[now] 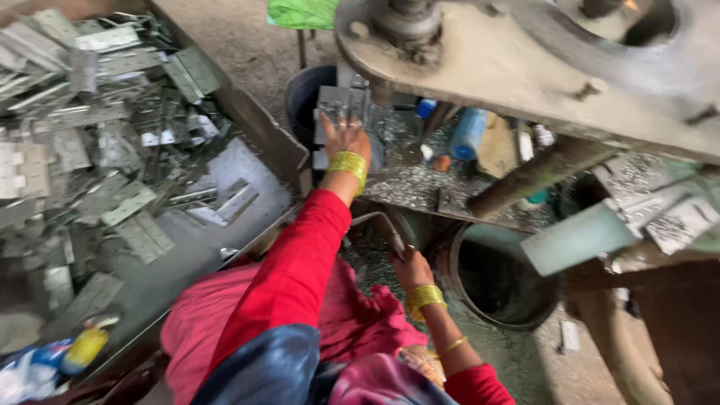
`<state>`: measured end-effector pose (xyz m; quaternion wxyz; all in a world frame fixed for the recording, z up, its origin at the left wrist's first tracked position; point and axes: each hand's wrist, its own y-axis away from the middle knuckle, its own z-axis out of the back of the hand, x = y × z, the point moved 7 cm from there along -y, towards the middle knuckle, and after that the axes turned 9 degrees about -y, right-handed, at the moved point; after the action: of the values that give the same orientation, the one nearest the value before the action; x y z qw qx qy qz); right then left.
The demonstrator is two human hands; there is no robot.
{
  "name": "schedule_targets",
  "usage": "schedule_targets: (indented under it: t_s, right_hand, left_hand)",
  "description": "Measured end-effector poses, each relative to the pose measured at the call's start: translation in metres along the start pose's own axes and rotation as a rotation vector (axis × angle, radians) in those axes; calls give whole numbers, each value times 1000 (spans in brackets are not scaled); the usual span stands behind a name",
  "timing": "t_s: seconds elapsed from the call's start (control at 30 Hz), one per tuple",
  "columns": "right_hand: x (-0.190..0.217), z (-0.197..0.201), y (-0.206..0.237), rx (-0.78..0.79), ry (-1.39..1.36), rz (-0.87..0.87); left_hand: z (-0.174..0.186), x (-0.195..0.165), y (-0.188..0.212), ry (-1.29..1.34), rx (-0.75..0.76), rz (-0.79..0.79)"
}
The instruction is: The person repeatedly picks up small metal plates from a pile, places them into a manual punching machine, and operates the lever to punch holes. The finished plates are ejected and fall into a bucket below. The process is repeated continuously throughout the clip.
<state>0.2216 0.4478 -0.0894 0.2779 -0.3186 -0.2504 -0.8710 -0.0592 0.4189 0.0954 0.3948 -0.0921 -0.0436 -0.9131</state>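
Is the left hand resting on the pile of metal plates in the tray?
No, the left hand is on a metal piece under the press, apart from the tray.

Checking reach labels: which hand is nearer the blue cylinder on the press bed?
Left. The left hand rests on the metal plate at the bed, just beside the blue cylinder. The right hand is lower, gripping a curved metal handle.
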Motion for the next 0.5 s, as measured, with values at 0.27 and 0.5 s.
schedule_targets:
  t_s: [0.27, 0.5]
  right_hand:
    - [117, 89, 30, -296, 130, 348]
    - [209, 128, 53, -315, 136, 414]
  left_hand:
    - [-7, 3, 25, 78, -128, -8]
    - [-5, 9, 115, 99, -547, -204]
